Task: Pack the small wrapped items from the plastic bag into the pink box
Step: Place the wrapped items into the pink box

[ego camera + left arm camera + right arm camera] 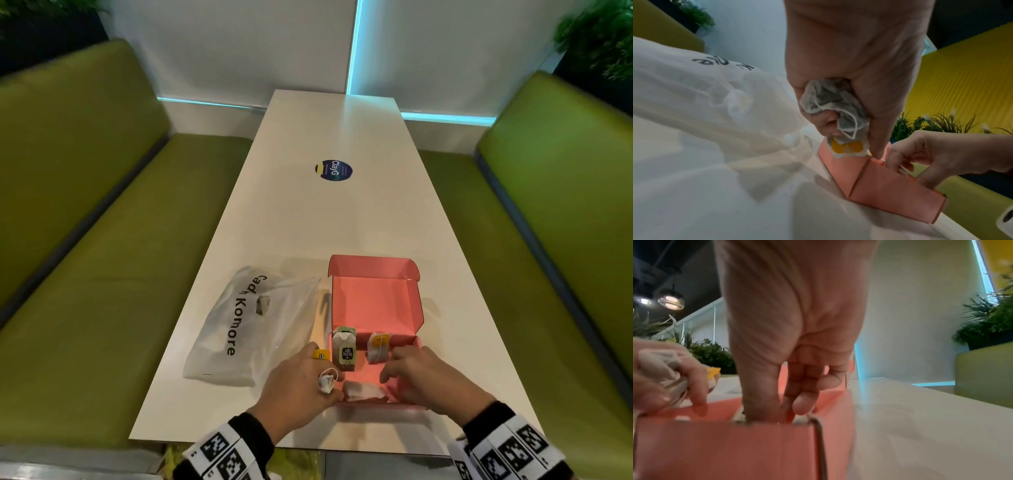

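Note:
The pink box (375,298) stands open near the table's front edge, its lid folded back. Inside it are a green-tagged tea bag (344,349), a yellow-tagged tea bag (379,346) and a plain white one (363,391) lying flat. My left hand (329,385) hovers at the box's near left corner and grips crumpled tea bags (835,104) with a yellow tag (846,147) poking out. My right hand (390,370) reaches into the near right corner, thumb and fingers (777,412) pinching a tea bag against the floor. The plastic bag (246,325) lies to the left of the box.
The long white table (329,212) carries a round dark sticker (334,170) further back. Green benches (85,240) run along both sides. The bag holds one small dark item (263,305).

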A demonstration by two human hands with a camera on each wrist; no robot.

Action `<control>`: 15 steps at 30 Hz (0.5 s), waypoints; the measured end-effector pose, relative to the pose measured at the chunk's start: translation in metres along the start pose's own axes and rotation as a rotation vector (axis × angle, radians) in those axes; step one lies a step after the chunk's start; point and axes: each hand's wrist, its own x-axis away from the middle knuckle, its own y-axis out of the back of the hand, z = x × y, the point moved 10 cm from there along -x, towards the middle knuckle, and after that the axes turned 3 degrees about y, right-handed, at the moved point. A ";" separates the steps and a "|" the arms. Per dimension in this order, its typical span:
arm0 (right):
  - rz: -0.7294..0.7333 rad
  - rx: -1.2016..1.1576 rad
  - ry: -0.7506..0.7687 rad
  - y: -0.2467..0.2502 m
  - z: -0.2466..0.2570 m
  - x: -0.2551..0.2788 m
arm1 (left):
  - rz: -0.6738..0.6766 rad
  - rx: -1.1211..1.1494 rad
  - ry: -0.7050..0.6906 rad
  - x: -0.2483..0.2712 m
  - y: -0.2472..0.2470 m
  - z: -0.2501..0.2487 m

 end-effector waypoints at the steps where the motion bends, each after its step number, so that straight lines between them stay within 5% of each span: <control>1: -0.011 0.002 0.029 -0.004 0.001 -0.002 | 0.003 -0.010 0.000 0.000 -0.001 -0.001; 15: -0.144 -0.459 0.092 0.031 0.010 -0.004 | -0.004 -0.081 -0.087 -0.009 0.014 -0.024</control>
